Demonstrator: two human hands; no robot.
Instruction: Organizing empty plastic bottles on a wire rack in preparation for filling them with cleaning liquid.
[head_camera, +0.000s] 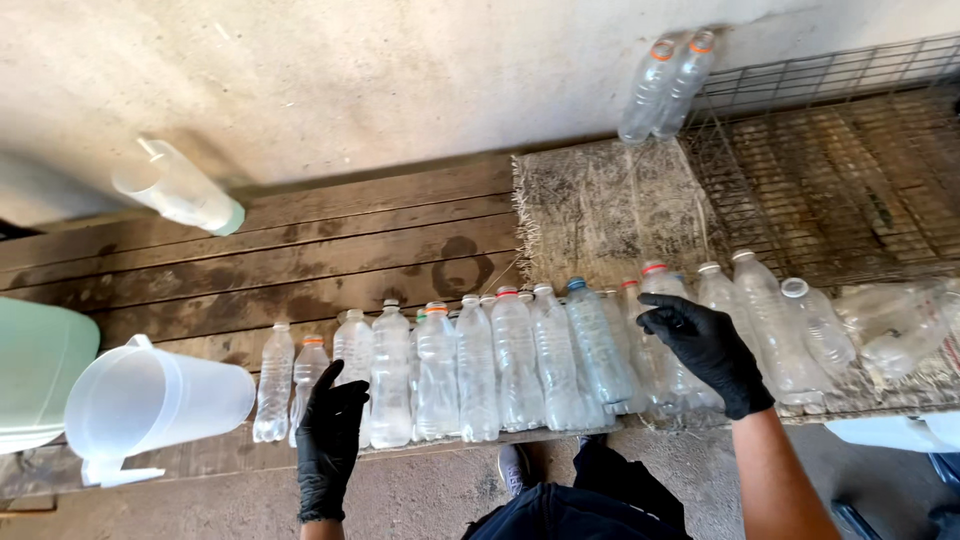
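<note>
A row of several clear empty plastic bottles (515, 365) stands along the front edge of a dark wooden bench (300, 250). My left hand (330, 440), in a black glove, rests with fingers apart against the small bottles (305, 385) at the row's left end. My right hand (708, 350), also black-gloved, hovers with curled fingers over the bottles (670, 340) right of the middle; it does not clearly grip any.
A translucent plastic pitcher (150, 400) and a pale green container (35, 370) stand at the left. A second pitcher (180, 190) lies by the wall. A woven mat (600, 210), a wire cage (830, 170), two bottles (665, 85) and crushed bottles (895, 325) are at the right.
</note>
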